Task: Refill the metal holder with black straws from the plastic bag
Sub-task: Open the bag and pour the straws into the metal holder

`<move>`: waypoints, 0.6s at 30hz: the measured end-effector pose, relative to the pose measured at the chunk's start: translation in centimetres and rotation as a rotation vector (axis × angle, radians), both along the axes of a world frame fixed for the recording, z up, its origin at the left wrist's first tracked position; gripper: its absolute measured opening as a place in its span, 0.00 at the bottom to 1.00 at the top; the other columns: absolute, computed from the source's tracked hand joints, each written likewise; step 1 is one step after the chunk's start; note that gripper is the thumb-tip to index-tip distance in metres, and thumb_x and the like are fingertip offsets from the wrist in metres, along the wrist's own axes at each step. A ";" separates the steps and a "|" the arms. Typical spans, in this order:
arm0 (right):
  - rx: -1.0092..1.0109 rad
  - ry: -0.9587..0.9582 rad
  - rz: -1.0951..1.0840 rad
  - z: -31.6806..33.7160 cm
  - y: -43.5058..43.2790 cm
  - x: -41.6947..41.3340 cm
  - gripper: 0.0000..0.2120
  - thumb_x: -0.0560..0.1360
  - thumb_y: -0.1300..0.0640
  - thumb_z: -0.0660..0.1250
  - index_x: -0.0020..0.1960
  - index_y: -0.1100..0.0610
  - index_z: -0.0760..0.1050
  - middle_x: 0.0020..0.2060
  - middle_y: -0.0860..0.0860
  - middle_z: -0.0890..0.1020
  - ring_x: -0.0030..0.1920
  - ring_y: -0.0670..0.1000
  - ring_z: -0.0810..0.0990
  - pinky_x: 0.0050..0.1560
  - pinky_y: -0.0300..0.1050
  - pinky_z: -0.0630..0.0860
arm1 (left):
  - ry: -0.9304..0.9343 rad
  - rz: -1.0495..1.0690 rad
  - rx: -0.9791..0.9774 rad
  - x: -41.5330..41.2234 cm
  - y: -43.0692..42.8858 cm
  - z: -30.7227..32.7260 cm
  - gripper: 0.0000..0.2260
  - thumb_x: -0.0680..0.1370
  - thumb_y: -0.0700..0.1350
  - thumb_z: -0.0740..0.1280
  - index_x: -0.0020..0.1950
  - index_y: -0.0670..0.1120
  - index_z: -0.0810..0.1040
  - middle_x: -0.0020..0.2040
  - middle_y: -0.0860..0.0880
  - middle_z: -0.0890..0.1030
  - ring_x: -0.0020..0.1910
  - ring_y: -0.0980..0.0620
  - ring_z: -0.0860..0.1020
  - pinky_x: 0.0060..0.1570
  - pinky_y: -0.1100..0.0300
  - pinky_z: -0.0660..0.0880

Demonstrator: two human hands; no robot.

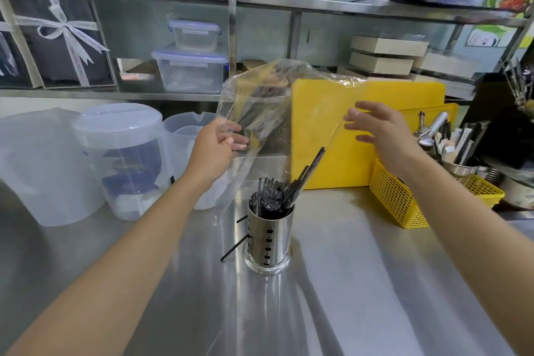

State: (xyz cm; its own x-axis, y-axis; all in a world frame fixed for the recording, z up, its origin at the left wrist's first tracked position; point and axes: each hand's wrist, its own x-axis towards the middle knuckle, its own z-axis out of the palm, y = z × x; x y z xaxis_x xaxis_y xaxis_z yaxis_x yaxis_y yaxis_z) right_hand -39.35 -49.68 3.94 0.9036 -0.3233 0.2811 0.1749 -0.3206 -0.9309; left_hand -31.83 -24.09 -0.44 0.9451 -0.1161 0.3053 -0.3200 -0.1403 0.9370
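Clear tubs (124,159): three translucent plastic containers stand along the left part of the worktop (361,283), toward its rear edge; the middle one wears a lid.

Left hand (215,150): raised above the worktop, fingers pinched on the left side of the plastic bag (268,113) — grasping it, thumb side toward the camera.

Plastic bag: clear and crumpled, held up in the air over the middle of the worktop, hanging open-end down above the metal holder (270,235). A few dark straws show through the film in its upper part; how many is hard to tell.

Black straws (276,195): a dense bundle stands in the holder, tops poking above its rim. Some lean to the right, and one long straw (313,163) slants up toward the bag's lower right edge. Two more straws (235,247) stick out sideways through the holes on the holder's left wall, their ends hanging over the worktop.

Metal holder: shiny perforated cylinder on a flared base, upright near the middle of the worktop, directly below the bag.

Right hand (378,131): lifted to the right of the bag, fingers spread and loosely curved — released, gripping nothing, its fingertips near the bag's right edge.

Yellow board (390,113): stands upright behind the right hand, toward the rear edge.

Yellow basket (404,199): mesh basket at the right part of the worktop, just beside the board.
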 end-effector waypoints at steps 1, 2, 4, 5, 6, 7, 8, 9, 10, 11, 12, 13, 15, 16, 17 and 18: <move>-0.012 0.010 0.034 -0.2 0.2 0.1 0.20 0.74 0.52 0.66 0.63 0.57 0.71 0.53 0.54 0.80 0.54 0.53 0.80 0.49 0.45 0.74 | 0.009 0.001 -0.010 0.1 0.2 -0.2 0.11 0.78 0.31 0.54 0.52 0.43 0.72 0.41 0.49 0.79 0.41 0.55 0.78 0.45 0.61 0.76; -0.034 0.012 0.058 -0.3 0.5 0.1 0.17 0.74 0.53 0.65 0.61 0.57 0.73 0.51 0.54 0.81 0.52 0.53 0.80 0.48 0.45 0.75 | 0.016 0.001 -0.020 0.3 0.4 -0.3 0.11 0.78 0.31 0.55 0.51 0.43 0.73 0.40 0.50 0.79 0.42 0.54 0.79 0.46 0.60 0.76; -0.084 -0.006 0.072 -0.4 1.4 0.3 0.12 0.74 0.56 0.65 0.56 0.59 0.76 0.47 0.55 0.82 0.48 0.52 0.80 0.48 0.47 0.75 | 0.026 0.005 -0.045 0.5 0.8 -0.5 0.12 0.78 0.31 0.55 0.48 0.45 0.73 0.40 0.49 0.79 0.42 0.53 0.79 0.47 0.59 0.76; -0.097 -0.023 0.064 -0.3 1.8 0.5 0.11 0.74 0.57 0.65 0.54 0.60 0.77 0.45 0.54 0.82 0.45 0.51 0.80 0.47 0.46 0.75 | 0.031 0.009 -0.061 0.5 1.1 -0.5 0.12 0.78 0.31 0.55 0.46 0.46 0.73 0.40 0.49 0.79 0.41 0.53 0.79 0.47 0.59 0.76; -0.102 -0.044 0.054 -0.2 2.2 0.6 0.09 0.74 0.57 0.65 0.52 0.61 0.78 0.42 0.53 0.82 0.43 0.50 0.79 0.46 0.45 0.75 | 0.031 0.016 -0.080 0.6 1.3 -0.5 0.12 0.78 0.31 0.56 0.45 0.46 0.73 0.40 0.49 0.79 0.40 0.54 0.79 0.46 0.59 0.76; -0.101 -0.067 0.044 0.0 2.6 0.8 0.08 0.74 0.58 0.65 0.49 0.61 0.79 0.40 0.52 0.82 0.41 0.49 0.79 0.44 0.44 0.75 | 0.024 0.028 -0.100 0.6 1.6 -0.5 0.12 0.78 0.31 0.56 0.45 0.46 0.74 0.40 0.48 0.80 0.40 0.54 0.79 0.46 0.59 0.77; -0.102 -0.093 0.035 0.3 2.9 1.0 0.06 0.74 0.58 0.66 0.47 0.60 0.79 0.38 0.52 0.81 0.39 0.49 0.79 0.43 0.43 0.74 | 0.009 0.043 -0.119 0.6 1.8 -0.3 0.11 0.78 0.32 0.57 0.45 0.46 0.74 0.40 0.48 0.80 0.40 0.53 0.80 0.46 0.59 0.77; -0.105 -0.121 0.026 0.7 3.1 1.2 0.05 0.74 0.58 0.66 0.46 0.58 0.80 0.37 0.51 0.81 0.39 0.48 0.78 0.42 0.42 0.74 | -0.009 0.060 -0.133 0.6 2.1 0.0 0.11 0.78 0.33 0.58 0.45 0.47 0.75 0.40 0.48 0.80 0.41 0.53 0.80 0.47 0.59 0.77; -0.109 -0.150 0.016 1.1 3.4 1.3 0.04 0.74 0.58 0.66 0.44 0.56 0.80 0.37 0.50 0.81 0.38 0.48 0.78 0.41 0.41 0.74 | -0.030 0.076 -0.145 0.6 2.3 0.4 0.11 0.78 0.33 0.59 0.44 0.48 0.75 0.40 0.48 0.80 0.41 0.52 0.80 0.47 0.59 0.77; -0.109 -0.180 0.007 1.5 3.6 1.4 0.04 0.74 0.58 0.66 0.43 0.54 0.79 0.36 0.50 0.81 0.38 0.47 0.78 0.41 0.41 0.74 | -0.050 0.090 -0.154 0.6 2.5 0.8 0.11 0.78 0.34 0.59 0.43 0.48 0.74 0.40 0.48 0.80 0.41 0.52 0.81 0.47 0.59 0.78; -0.109 -0.210 0.002 2.0 3.8 1.5 0.05 0.74 0.58 0.66 0.42 0.53 0.79 0.36 0.49 0.81 0.38 0.47 0.78 0.41 0.40 0.74 | -0.068 0.101 -0.162 0.6 2.6 1.2 0.09 0.78 0.34 0.60 0.44 0.47 0.74 0.40 0.49 0.80 0.41 0.52 0.81 0.46 0.60 0.78; -0.114 -0.239 -0.001 2.3 3.9 1.6 0.05 0.74 0.58 0.65 0.41 0.52 0.79 0.36 0.49 0.81 0.38 0.46 0.78 0.40 0.40 0.74 | -0.084 0.110 -0.168 0.6 2.8 1.5 0.08 0.78 0.34 0.60 0.45 0.45 0.75 0.39 0.49 0.81 0.41 0.53 0.81 0.46 0.60 0.78; -0.134 -0.284 -0.003 2.9 4.3 1.7 0.05 0.75 0.57 0.65 0.42 0.52 0.79 0.36 0.48 0.81 0.38 0.45 0.78 0.40 0.39 0.74 | -0.101 0.126 -0.178 0.8 3.1 1.9 0.05 0.77 0.35 0.60 0.49 0.42 0.75 0.39 0.48 0.81 0.40 0.52 0.81 0.45 0.61 0.79; -0.137 -0.302 -0.008 3.0 4.4 1.7 0.05 0.75 0.57 0.65 0.43 0.53 0.79 0.36 0.48 0.81 0.37 0.44 0.78 0.39 0.38 0.74 | -0.103 0.132 -0.186 0.9 3.3 1.9 0.05 0.77 0.35 0.61 0.49 0.41 0.74 0.39 0.47 0.81 0.40 0.52 0.81 0.45 0.60 0.79; -0.133 -0.316 -0.014 3.1 4.6 1.8 0.05 0.75 0.57 0.65 0.43 0.53 0.79 0.36 0.47 0.80 0.37 0.43 0.78 0.39 0.38 0.74 | -0.102 0.136 -0.193 1.0 3.5 2.0 0.05 0.77 0.35 0.61 0.49 0.41 0.74 0.39 0.47 0.81 0.40 0.51 0.81 0.45 0.59 0.79; -0.126 -0.326 -0.019 3.1 4.7 1.9 0.04 0.75 0.57 0.65 0.43 0.53 0.79 0.36 0.47 0.80 0.37 0.43 0.78 0.39 0.38 0.74 | -0.101 0.140 -0.199 1.1 3.6 2.0 0.05 0.77 0.35 0.61 0.49 0.41 0.74 0.39 0.47 0.81 0.40 0.50 0.81 0.46 0.58 0.79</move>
